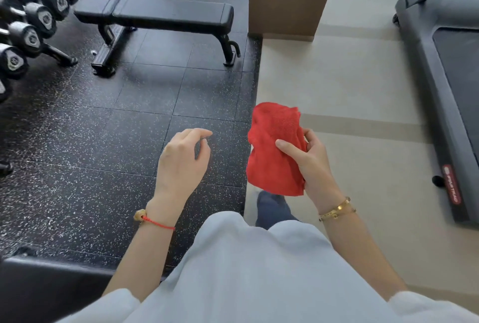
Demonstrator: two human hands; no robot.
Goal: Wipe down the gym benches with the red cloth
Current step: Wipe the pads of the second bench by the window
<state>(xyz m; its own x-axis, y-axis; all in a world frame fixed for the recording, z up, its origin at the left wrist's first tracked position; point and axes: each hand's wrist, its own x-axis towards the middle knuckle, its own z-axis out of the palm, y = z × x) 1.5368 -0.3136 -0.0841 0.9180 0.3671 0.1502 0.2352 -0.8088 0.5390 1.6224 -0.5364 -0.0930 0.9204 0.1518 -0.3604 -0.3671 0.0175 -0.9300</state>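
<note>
Near the seam between the speckled black mat (103, 120) and pale floor (337, 89), I see my right hand (309, 160) gripping one red cloth (274, 146), my left hand (181, 159) loose, holding nothing. One bench (166, 14) stands far left, open mat before it.

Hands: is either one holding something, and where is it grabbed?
The right hand grips the crumpled red terry cloth along its right edge. The left hand holds nothing.

Pale blue-grey top, short sleeves; red string bracelet (155, 221) (gold bead) left, gold bangles (337, 210) right.
</note>
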